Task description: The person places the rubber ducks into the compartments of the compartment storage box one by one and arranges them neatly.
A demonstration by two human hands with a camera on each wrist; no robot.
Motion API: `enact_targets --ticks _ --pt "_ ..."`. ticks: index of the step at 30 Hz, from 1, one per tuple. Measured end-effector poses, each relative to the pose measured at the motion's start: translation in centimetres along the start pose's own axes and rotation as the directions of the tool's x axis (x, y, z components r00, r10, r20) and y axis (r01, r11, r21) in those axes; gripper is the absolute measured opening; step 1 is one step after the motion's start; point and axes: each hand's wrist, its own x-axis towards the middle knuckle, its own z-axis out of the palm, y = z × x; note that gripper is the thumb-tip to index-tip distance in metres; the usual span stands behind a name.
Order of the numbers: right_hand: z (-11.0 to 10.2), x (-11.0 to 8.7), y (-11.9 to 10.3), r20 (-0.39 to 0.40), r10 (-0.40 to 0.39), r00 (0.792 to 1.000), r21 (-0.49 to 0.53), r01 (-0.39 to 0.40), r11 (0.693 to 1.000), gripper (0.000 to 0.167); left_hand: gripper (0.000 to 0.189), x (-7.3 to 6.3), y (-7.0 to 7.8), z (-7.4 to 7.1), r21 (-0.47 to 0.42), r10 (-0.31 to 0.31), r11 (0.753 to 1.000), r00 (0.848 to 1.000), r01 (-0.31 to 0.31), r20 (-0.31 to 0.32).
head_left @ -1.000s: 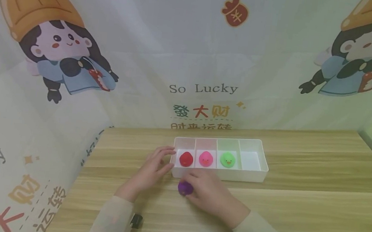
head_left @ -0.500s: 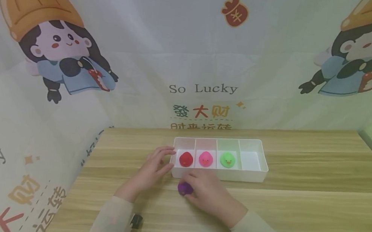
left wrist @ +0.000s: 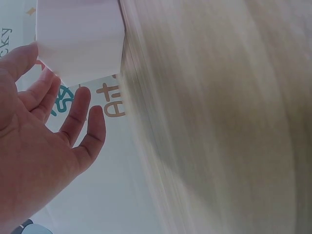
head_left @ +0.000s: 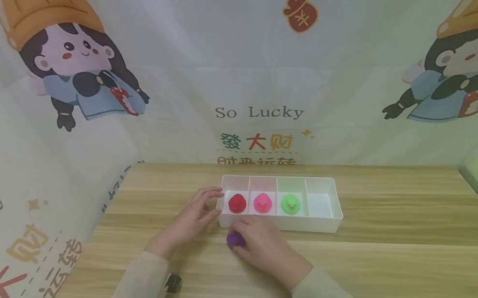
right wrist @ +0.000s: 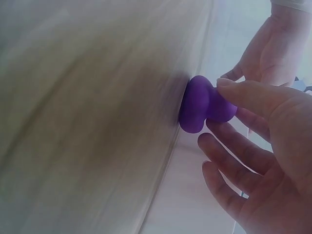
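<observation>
My right hand (head_left: 265,246) pinches a small purple rubber duck (head_left: 235,240) just in front of the box. In the right wrist view the thumb lies on one side of the duck (right wrist: 200,105) and fingertips on the other, its base right at the tabletop. My left hand (head_left: 190,219) rests thumb and fingertips against the left end of a white divided box (head_left: 314,225), fingers loosely spread. Inside the box sit a red duck (head_left: 237,203), a pink duck (head_left: 262,203) and a green duck (head_left: 291,204), one per compartment from the left; the rightmost compartment holds nothing.
The box stands on a wood-grain table (head_left: 405,268) towards its back edge. Behind and at both sides hangs a printed cloth (head_left: 189,42) with cartoon figures and lettering. Dark wrist-worn devices show under both sleeves (head_left: 333,295).
The whole head view has shifted slightly to the left. My right forearm has drawn in a little, while the hand keeps its pinch on the purple duck. The left hand stays at the box.
</observation>
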Motion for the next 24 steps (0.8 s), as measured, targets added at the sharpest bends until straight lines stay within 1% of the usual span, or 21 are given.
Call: enact_targets --ticks 9,16,24 --pt "0.12 -0.09 0.13 -0.01 -0.002 1.0 0.005 0.002 1.0 0.024 0.039 0.04 -0.1 -0.06 0.003 0.006 1.0 1.0 -0.006 0.019" --pt "-0.23 -0.42 0.24 -0.013 -0.002 1.0 0.009 0.002 1.0 0.025 0.039 0.03 0.13 -0.12 0.002 -0.012 1.0 1.0 0.012 0.008" --pt "-0.63 -0.58 0.18 -0.018 -0.005 1.0 0.022 0.005 1.0 0.027 0.04 0.11 -0.32 -0.01 -0.009 0.019 1.0 1.0 -0.019 0.007"
